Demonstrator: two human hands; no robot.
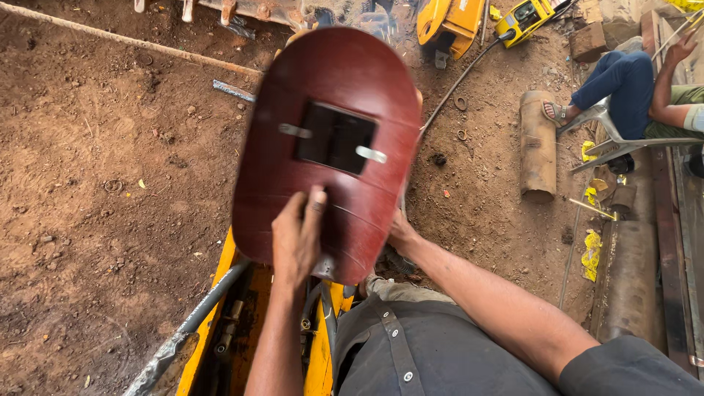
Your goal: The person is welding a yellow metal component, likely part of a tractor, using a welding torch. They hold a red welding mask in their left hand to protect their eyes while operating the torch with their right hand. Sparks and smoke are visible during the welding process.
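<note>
Big dark-red welding shield (330,150) fills frame centre, held up between the head camera and the yellow machine frame (220,293) below, over brown dirt ground (95,169). Its long axis runs near vertical in the picture, tilted slightly so the rounded top leans right and away from the person; the dark rectangular viewing window (336,137) faces the camera. Left hand (297,238) grips the shield's lower edge, fingers closed on it with one finger up on the face. Right hand (400,233) sits behind the shield's lower right edge, mostly hidden; can't tell its grip. Risks, as a judgement: the shield looks motion-blurred and is held low, so it could slip or swing; it blocks sight of the hoses (323,308) and frame. Seated person (638,95) and metal cylinder (537,147) lie well apart, right.
</note>
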